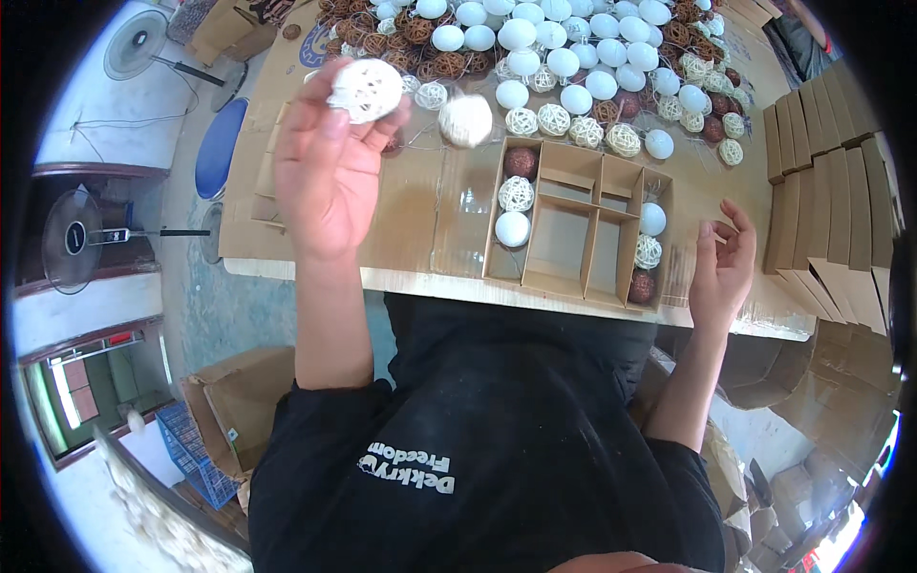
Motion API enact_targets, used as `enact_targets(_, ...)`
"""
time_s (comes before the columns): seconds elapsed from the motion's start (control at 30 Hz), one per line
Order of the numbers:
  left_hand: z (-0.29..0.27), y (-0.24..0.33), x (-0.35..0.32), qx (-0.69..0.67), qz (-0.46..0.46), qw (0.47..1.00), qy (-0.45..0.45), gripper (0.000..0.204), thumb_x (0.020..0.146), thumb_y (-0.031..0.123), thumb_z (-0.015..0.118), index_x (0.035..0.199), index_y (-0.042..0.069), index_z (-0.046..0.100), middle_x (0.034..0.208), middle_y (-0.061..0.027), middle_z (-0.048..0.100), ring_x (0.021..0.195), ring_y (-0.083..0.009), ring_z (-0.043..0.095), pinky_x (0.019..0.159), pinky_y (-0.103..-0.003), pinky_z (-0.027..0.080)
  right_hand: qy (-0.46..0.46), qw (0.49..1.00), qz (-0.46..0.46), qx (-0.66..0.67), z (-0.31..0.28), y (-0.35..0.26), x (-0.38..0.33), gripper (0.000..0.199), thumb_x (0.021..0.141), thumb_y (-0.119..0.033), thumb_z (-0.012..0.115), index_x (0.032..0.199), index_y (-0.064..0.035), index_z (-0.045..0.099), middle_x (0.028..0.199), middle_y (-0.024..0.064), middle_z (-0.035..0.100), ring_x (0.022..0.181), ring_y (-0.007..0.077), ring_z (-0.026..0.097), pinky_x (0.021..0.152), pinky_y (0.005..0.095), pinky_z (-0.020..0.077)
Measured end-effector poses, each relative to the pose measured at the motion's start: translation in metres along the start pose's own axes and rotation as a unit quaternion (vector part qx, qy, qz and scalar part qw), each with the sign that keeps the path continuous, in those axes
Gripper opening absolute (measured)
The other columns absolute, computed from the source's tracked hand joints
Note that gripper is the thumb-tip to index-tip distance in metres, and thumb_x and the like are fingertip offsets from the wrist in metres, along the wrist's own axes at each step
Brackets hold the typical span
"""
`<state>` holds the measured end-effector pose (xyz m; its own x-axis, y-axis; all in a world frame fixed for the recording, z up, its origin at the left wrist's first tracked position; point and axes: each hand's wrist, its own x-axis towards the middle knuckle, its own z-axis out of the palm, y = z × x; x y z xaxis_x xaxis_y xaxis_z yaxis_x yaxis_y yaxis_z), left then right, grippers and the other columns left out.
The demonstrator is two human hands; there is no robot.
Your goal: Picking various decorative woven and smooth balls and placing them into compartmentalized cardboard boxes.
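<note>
Up at the left, my left hand (330, 177) holds a white ball with small holes (368, 91) between thumb and fingers. A larger white ball (465, 120), slightly blurred, is on the table to its right. Nearest my right hand (723, 263) is a divided cardboard box (569, 153); the hand is beside its right edge, fingers loosely bent and apart, holding nothing. In the box's left column sit a brown ball (522, 162), a white woven ball (517, 194) and a smooth white ball (512, 229). Its right column has a pale ball (652, 219), a woven ball (648, 252) and a brown ball (642, 286). The middle compartments hold no balls.
A heap of white balls (564, 63), brown woven balls (417, 31) and cream woven balls (553, 119), with thin wires among them, spreads over the far table. Folded cardboard boxes (812, 191) stand in rows at right. Fans (72, 236) and a blue stool (222, 148) are at left.
</note>
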<state>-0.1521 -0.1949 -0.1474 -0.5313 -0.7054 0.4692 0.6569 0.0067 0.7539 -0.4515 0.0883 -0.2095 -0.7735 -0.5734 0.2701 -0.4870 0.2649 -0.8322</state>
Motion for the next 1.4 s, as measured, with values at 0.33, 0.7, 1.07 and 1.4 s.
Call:
enact_targets(0.33, 0.05, -0.024, -0.004, 0.074, 0.009, 0.997, -0.018, 0.047, 0.104, 0.009, 0.058, 0.147, -0.007, 0.046, 0.135, -0.0207, 0.063, 0.123, -0.0303, 0.066, 0.105, -0.051, 0.057, -0.08, 0.983, -0.081, 0.147, 0.033, -0.068, -0.016, 0.046, 0.096, -0.003, 0.071, 0.14, 0.0008, 0.057, 0.122, 0.0113, 0.065, 0.104, 0.0153, 0.064, 0.085, 0.0282, 0.0548)
enact_targets(0.7, 0.073, -0.022, -0.038, -0.043, -0.14, 0.984, -0.102, 0.056, 0.099, 0.023, 0.066, 0.143, -0.007, 0.046, 0.134, -0.0283, 0.058, 0.119, -0.0297, 0.065, 0.1, -0.046, 0.057, -0.213, 0.92, -0.11, 0.309, 0.057, -0.092, -0.001, 0.02, 0.1, 0.001, 0.069, 0.12, 0.0037, 0.067, 0.12, 0.0103, 0.07, 0.109, 0.0142, 0.065, 0.094, 0.0282, 0.051)
enact_targets(1.07, 0.035, -0.109, 0.036, 0.401, 0.021, 0.912, 0.083, 0.078, 0.096, 0.025, 0.074, 0.157, -0.003, 0.033, 0.156, -0.0267, 0.041, 0.147, -0.0393, 0.041, 0.12, -0.051, 0.036, -0.061, 0.98, -0.187, -0.036, 0.072, -0.066, 0.099, 0.077, 0.095, -0.038, 0.078, 0.15, 0.006, 0.047, 0.148, 0.0297, 0.054, 0.139, 0.0419, 0.052, 0.117, 0.0461, 0.0414)
enact_targets(1.4, 0.055, -0.167, 0.08, 0.483, 0.046, 0.845, 0.224, 0.14, 0.081, 0.061, 0.085, 0.162, -0.013, -0.002, 0.164, -0.0475, 0.003, 0.156, -0.0585, 0.003, 0.126, -0.065, 0.011, 0.115, 0.981, -0.148, -0.053, 0.17, -0.052, 0.142, 0.113, 0.093, -0.057, 0.074, 0.16, 0.0117, 0.016, 0.159, 0.0451, 0.024, 0.149, 0.0584, 0.027, 0.124, 0.0597, 0.0231)
